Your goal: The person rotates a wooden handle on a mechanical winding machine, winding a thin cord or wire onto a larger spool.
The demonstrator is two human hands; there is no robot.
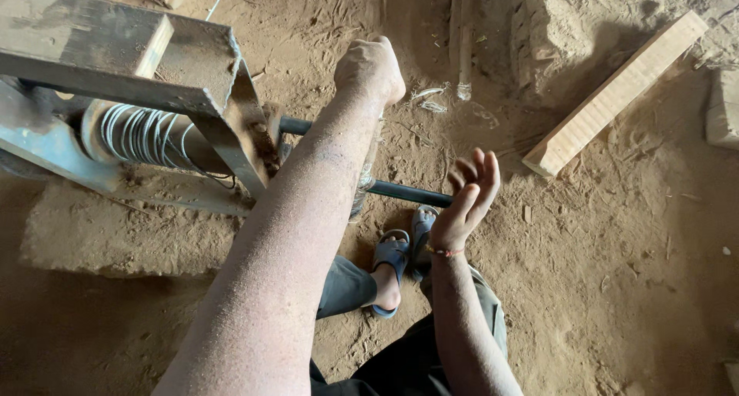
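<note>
Dark crank rod (408, 193) juts from rusty metal frame (131, 65) beside wire coil (142, 134), above sandalled feet. Left hand (371, 69) fisted, contents hidden. Right hand (468, 200) open, holding nothing, beside rod; a swinging rod could strike fingers

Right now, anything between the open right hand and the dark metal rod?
Nothing visible. The right hand hangs open just beside the free end of the dark round metal rod, with only sandy ground around it. The left hand, a closed fist, sits farther along, near the rusty steel frame.
</note>
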